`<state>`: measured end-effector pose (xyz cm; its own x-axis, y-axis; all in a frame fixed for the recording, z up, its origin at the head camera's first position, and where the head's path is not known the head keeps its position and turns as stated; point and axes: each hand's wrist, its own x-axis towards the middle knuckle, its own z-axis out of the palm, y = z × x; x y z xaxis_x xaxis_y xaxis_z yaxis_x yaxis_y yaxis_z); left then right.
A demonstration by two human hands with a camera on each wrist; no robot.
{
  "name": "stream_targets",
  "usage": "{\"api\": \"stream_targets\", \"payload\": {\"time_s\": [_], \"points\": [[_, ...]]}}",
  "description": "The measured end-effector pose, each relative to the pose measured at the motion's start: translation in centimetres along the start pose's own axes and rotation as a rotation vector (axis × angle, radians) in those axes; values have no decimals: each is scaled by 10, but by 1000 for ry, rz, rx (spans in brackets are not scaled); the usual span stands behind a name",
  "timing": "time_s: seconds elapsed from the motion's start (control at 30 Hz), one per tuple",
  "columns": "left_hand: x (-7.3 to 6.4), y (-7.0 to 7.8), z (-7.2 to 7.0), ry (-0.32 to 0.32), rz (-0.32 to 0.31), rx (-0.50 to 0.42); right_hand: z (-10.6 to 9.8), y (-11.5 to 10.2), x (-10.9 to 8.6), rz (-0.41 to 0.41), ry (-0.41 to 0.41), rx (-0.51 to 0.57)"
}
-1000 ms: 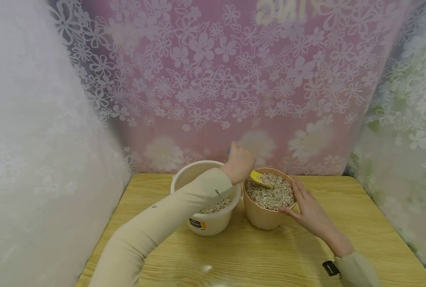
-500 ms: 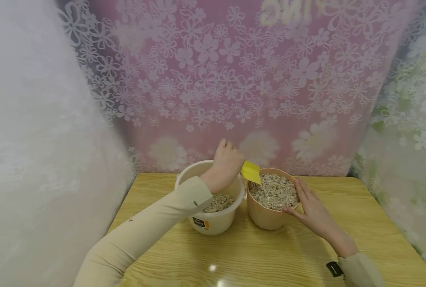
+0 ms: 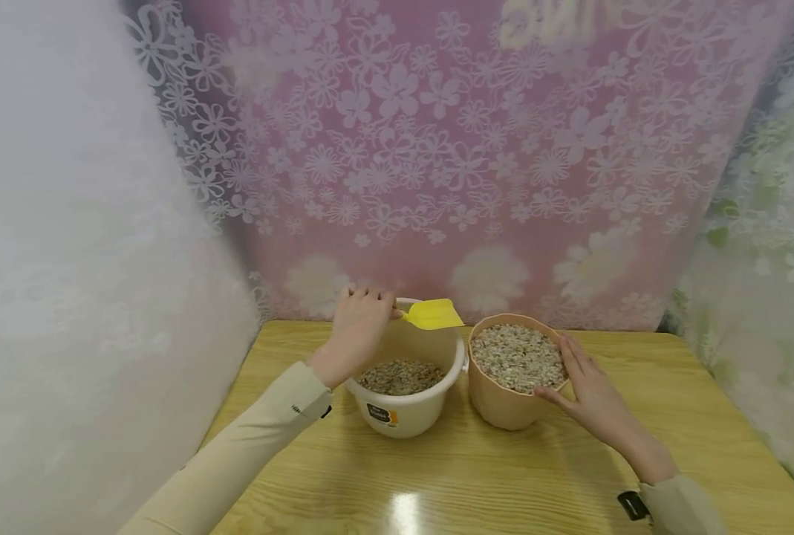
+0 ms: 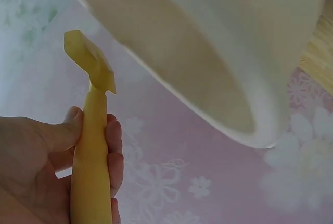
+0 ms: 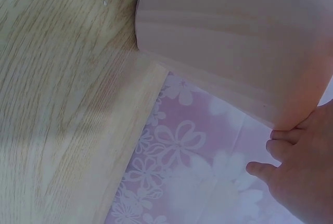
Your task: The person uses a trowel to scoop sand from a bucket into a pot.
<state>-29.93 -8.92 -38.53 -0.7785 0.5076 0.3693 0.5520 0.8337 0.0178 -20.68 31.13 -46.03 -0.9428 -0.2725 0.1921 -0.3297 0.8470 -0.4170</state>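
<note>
My left hand point(image 3: 358, 327) grips a small yellow shovel point(image 3: 434, 314) by its handle, above the far rim of a white bucket point(image 3: 417, 417). In the left wrist view, thumb and fingers wrap the shovel's handle point(image 4: 92, 156). The blade tilts towards the right, with no stones visible on it. Brownish gravel point(image 3: 403, 377) covers the bucket's bottom. To its right stands a peach-coloured pot point(image 3: 503, 410), filled near the rim with paler gravel point(image 3: 517, 358). My right hand point(image 3: 597, 405) rests on the pot's right side, fingers extended along the outside and thumb at the rim.
Both containers stand side by side near the back of a wooden table point(image 3: 397, 475). Behind it hangs a pink floral curtain point(image 3: 397, 186), with pale sheets at left and right. The bucket has a label point(image 3: 382, 414) on its front.
My left hand has drawn the shovel out of the pot and leftwards over the bucket. The right hand stays against the pot. The view has shifted slightly.
</note>
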Motion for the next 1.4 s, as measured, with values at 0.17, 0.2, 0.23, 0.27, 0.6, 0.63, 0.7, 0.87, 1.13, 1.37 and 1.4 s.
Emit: {"api": "stream_targets", "payload": {"time_s": [0.17,0.2,0.23,0.27,0.6,0.63,0.7,0.87,1.13,1.37,1.4], "points": [[-20,19,-31,-44,-173,169,-2,-1,0,16,-10,12],[-24,23,-39,-51,-189,186,-2,-2,0,18,-11,14],[-27,26,-43,-58,-203,200,-3,-2,0,19,-12,19],[-30,26,-44,-52,-210,209,-3,-3,0,20,-14,24],[-45,22,-30,-57,-221,207,-8,-21,1,-69,41,-5],[-46,21,-28,-58,-221,204,-8,-28,3,-83,48,-6],[-48,19,-24,-57,-220,199,-6,-44,9,-123,65,-18],[-51,19,-16,-58,-228,190,11,-85,27,-234,97,-34],[-48,22,0,-99,-215,181,41,-125,44,-302,98,-10],[-45,24,12,-126,-176,126,55,-136,50,-274,67,-19],[-44,24,13,-136,-177,126,55,-136,50,-270,65,-21]]}}
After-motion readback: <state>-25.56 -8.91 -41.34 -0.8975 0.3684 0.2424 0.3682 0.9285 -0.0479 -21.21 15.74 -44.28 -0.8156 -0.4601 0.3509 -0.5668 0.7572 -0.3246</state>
